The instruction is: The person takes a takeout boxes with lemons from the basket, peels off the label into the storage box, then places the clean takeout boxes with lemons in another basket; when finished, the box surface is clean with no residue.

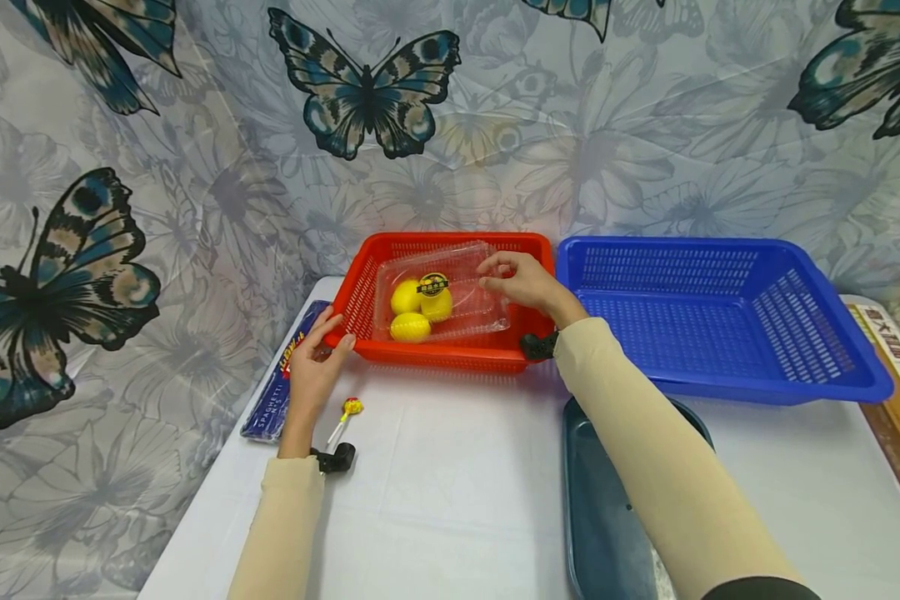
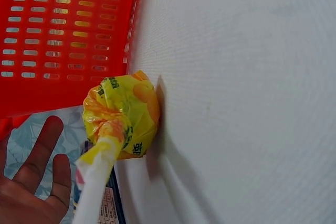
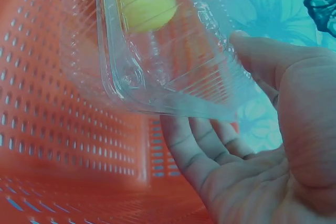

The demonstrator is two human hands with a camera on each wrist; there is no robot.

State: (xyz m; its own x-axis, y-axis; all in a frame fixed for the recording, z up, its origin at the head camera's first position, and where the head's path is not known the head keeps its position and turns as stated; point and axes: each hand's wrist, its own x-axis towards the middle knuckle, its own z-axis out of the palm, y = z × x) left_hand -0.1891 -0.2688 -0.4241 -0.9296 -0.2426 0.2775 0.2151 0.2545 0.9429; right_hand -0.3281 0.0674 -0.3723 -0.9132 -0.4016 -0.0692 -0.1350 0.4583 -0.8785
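Right grip holds one end of a clear plastic box, thumb on one side and fingers below. Yellow lemons sit in the box, which lies tilted within a red basket. Left grip touches that basket's left rim; I cannot tell whether it is clasped. On the bench, a lollipop lies near the left wrist.

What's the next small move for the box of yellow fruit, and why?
Probably ease the clear box down into the red basket: its right end looks raised, the right hand is there, and the left hand is at the basket's corner.
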